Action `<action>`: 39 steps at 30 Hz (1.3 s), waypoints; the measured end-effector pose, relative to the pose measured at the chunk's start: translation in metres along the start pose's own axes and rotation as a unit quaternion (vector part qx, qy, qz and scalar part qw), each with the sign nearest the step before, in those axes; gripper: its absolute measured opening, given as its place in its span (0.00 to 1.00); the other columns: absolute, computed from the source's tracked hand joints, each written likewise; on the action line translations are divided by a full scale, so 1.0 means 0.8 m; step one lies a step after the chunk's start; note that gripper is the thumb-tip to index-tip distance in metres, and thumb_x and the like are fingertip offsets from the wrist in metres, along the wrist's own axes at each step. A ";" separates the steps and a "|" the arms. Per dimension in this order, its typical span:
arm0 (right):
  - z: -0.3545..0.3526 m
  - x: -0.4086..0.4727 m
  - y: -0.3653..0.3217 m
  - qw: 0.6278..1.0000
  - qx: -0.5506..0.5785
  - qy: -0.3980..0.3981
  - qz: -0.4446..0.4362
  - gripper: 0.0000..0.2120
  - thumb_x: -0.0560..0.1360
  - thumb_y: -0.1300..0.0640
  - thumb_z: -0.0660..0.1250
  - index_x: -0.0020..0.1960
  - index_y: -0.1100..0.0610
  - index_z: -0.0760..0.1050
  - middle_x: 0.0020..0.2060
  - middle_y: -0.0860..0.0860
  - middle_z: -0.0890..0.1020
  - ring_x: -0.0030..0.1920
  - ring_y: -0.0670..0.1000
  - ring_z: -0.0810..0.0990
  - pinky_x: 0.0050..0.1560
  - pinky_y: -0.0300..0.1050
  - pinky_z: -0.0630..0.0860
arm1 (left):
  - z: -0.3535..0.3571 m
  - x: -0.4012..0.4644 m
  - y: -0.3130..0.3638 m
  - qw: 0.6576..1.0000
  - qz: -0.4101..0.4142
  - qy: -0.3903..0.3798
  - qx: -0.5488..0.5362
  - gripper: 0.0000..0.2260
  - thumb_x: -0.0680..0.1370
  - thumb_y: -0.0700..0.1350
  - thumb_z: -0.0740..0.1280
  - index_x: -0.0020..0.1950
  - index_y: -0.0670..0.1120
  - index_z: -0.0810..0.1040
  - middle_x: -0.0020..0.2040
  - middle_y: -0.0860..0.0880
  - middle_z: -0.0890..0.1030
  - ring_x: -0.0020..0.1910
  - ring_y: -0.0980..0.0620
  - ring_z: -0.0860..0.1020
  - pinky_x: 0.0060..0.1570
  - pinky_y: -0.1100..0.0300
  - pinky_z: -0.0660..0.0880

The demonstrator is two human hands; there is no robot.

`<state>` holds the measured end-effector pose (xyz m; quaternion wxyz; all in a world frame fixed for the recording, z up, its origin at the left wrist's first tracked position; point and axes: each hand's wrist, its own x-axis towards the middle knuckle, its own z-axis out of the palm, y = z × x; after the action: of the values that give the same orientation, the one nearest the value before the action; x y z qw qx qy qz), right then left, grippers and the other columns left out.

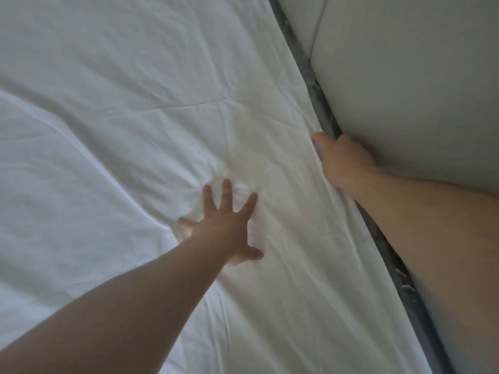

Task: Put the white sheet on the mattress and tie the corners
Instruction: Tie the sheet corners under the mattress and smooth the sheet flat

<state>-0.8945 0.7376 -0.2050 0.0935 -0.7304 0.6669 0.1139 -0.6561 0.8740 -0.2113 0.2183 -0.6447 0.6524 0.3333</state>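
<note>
Pressing flat at centre frame, the left hand [224, 225] has its fingers [226, 190] straight and spread apart on the white sheet [121, 103], thumb out to the lower right; small creases fan out from the fingertips, so the palm seems to be pinning the cloth rather than gripping it; right of centre, the right hand [343, 163] sits at the sheet's edge with its thumb on top of the cloth and its other fingers gone down into the dark gap [322, 103] beside the pale padded panel [418, 90]; whether those hidden fingers are curled round the hem or merely pushing it down cannot be told.

Outward from the hands, the sheet covers nearly the whole frame from upper left to the bottom, lying over the mattress, which itself stays hidden beneath; long soft folds run diagonally across it; no corner of it shows.

Judging by the wrinkles, the cloth is light, limp and thin; it will slide and bunch under any sideways push, so one flat hand as an anchor suits it; the hem along the gap is probably the place to take hold for tucking, and the corners, out of frame, for tying.
</note>
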 end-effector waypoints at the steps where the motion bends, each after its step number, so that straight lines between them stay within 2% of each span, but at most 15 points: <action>1: 0.005 0.003 0.003 1.000 0.000 0.004 -0.012 0.23 0.80 0.61 0.51 0.73 0.47 0.62 0.56 0.64 0.73 0.52 0.66 0.77 0.52 0.56 0.77 | 0.004 -0.001 0.003 1.000 -0.001 0.001 0.003 0.55 0.68 0.73 0.72 0.76 0.72 0.29 0.77 0.53 0.21 0.77 0.38 0.24 0.64 0.16 0.54; 5: 0.007 0.010 -0.001 0.999 -0.013 0.005 -0.052 0.27 0.79 0.63 0.52 0.75 0.44 0.58 0.53 0.61 0.74 0.48 0.65 0.79 0.48 0.56 0.79 | 0.009 0.000 0.001 1.000 0.000 0.004 -0.016 0.56 0.69 0.73 0.72 0.75 0.72 0.28 0.75 0.53 0.19 0.75 0.39 0.21 0.64 0.15 0.50; 8: -0.004 0.013 0.002 0.992 -0.116 0.028 -0.035 0.21 0.79 0.63 0.54 0.70 0.49 0.63 0.49 0.58 0.74 0.46 0.63 0.81 0.40 0.52 0.75 | 0.004 -0.001 0.005 1.000 0.016 0.009 -0.017 0.54 0.70 0.72 0.71 0.76 0.71 0.30 0.76 0.55 0.20 0.76 0.40 0.22 0.65 0.15 0.50; 11: -0.006 0.018 -0.003 0.984 -0.178 0.027 0.000 0.15 0.79 0.63 0.56 0.64 0.54 0.69 0.50 0.58 0.77 0.48 0.62 0.82 0.38 0.49 0.71 | -0.012 0.001 0.007 0.999 0.015 0.026 -0.035 0.53 0.70 0.72 0.71 0.78 0.70 0.33 0.80 0.58 0.26 0.80 0.43 0.28 0.68 0.18 0.53; 14: -0.014 0.032 -0.014 0.985 -0.165 0.022 0.044 0.15 0.79 0.63 0.57 0.64 0.56 0.72 0.56 0.58 0.80 0.53 0.62 0.83 0.41 0.49 0.70 | -0.037 0.016 -0.005 0.996 -0.027 0.057 -0.058 0.56 0.68 0.72 0.73 0.78 0.69 0.33 0.80 0.57 0.27 0.81 0.43 0.31 0.68 0.19 0.55; 17: -0.028 0.050 -0.019 0.987 -0.150 0.051 -0.025 0.14 0.80 0.63 0.56 0.64 0.56 0.71 0.57 0.59 0.74 0.53 0.64 0.81 0.44 0.53 0.75 | -0.066 0.044 -0.027 0.994 -0.076 0.052 -0.062 0.60 0.66 0.73 0.75 0.78 0.69 0.30 0.78 0.55 0.23 0.79 0.39 0.28 0.65 0.17 0.55; 19: -0.032 0.056 -0.017 0.984 -0.161 0.021 -0.075 0.16 0.80 0.63 0.56 0.66 0.56 0.68 0.60 0.58 0.71 0.55 0.63 0.80 0.46 0.54 0.76 | -0.073 0.055 -0.031 0.993 -0.093 0.035 -0.063 0.62 0.64 0.73 0.75 0.78 0.68 0.29 0.78 0.53 0.22 0.79 0.36 0.28 0.64 0.16 0.57; 22: -0.027 0.059 -0.021 0.971 -0.232 -0.057 -0.003 0.20 0.81 0.62 0.54 0.71 0.60 0.70 0.66 0.59 0.72 0.63 0.62 0.78 0.56 0.57 0.77 | -0.073 0.066 -0.023 0.993 -0.091 0.044 -0.061 0.61 0.63 0.75 0.74 0.79 0.67 0.32 0.81 0.51 0.27 0.79 0.35 0.30 0.64 0.17 0.58; 24: -0.031 0.072 -0.035 0.980 -0.190 -0.048 0.036 0.21 0.80 0.63 0.56 0.72 0.62 0.69 0.68 0.60 0.70 0.65 0.62 0.78 0.57 0.56 0.76 | -0.086 0.080 -0.022 0.990 -0.086 0.087 -0.071 0.59 0.63 0.76 0.73 0.80 0.68 0.36 0.82 0.53 0.33 0.81 0.38 0.34 0.64 0.17 0.58; 26: -0.036 0.090 -0.051 0.991 -0.134 0.021 -0.021 0.24 0.79 0.64 0.56 0.75 0.61 0.63 0.69 0.60 0.68 0.64 0.64 0.77 0.54 0.57 0.76 | -0.115 0.099 -0.030 0.984 -0.097 0.119 -0.086 0.59 0.62 0.76 0.74 0.80 0.68 0.37 0.82 0.54 0.32 0.81 0.39 0.34 0.63 0.16 0.59; 28: -0.039 0.111 -0.055 0.986 -0.122 0.026 -0.112 0.30 0.78 0.64 0.57 0.79 0.56 0.56 0.72 0.58 0.64 0.64 0.63 0.73 0.52 0.57 0.74 | -0.152 0.132 -0.043 0.980 -0.111 0.139 -0.088 0.60 0.62 0.76 0.74 0.80 0.69 0.35 0.81 0.52 0.28 0.81 0.37 0.33 0.62 0.16 0.60; 30: -0.042 0.128 -0.053 0.979 -0.151 -0.030 -0.134 0.26 0.78 0.64 0.57 0.76 0.55 0.59 0.71 0.55 0.65 0.63 0.62 0.72 0.53 0.57 0.74 | -0.185 0.164 -0.056 0.979 -0.118 0.155 -0.063 0.62 0.59 0.78 0.73 0.79 0.68 0.34 0.81 0.48 0.27 0.80 0.34 0.33 0.66 0.18 0.57; 33: -0.055 0.159 -0.056 0.969 -0.210 -0.079 -0.099 0.19 0.79 0.62 0.57 0.68 0.56 0.72 0.66 0.54 0.76 0.64 0.60 0.77 0.56 0.54 0.76 | -0.210 0.209 -0.068 0.978 -0.129 0.162 -0.037 0.66 0.57 0.82 0.69 0.83 0.61 0.35 0.82 0.37 0.33 0.81 0.35 0.34 0.77 0.30 0.44; 36: -0.078 0.203 -0.070 0.978 -0.185 -0.049 -0.088 0.14 0.78 0.63 0.59 0.60 0.57 0.77 0.61 0.56 0.80 0.61 0.59 0.80 0.49 0.49 0.72 | -0.213 0.236 -0.072 0.979 -0.141 0.143 -0.039 0.69 0.55 0.82 0.70 0.83 0.58 0.34 0.81 0.33 0.35 0.81 0.36 0.32 0.76 0.30 0.38; 39: -0.085 0.255 -0.074 0.987 -0.116 0.031 -0.106 0.11 0.77 0.64 0.60 0.57 0.57 0.73 0.58 0.60 0.77 0.58 0.63 0.78 0.47 0.51 0.71 | -0.216 0.250 -0.073 0.982 -0.137 0.123 -0.037 0.70 0.54 0.83 0.70 0.82 0.59 0.33 0.80 0.31 0.33 0.80 0.33 0.34 0.74 0.28 0.37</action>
<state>-0.8159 0.5291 -0.2004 -0.0005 -0.8062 0.5703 0.1574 -0.5884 0.6144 -0.2455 0.1558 -0.7715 0.5675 0.2418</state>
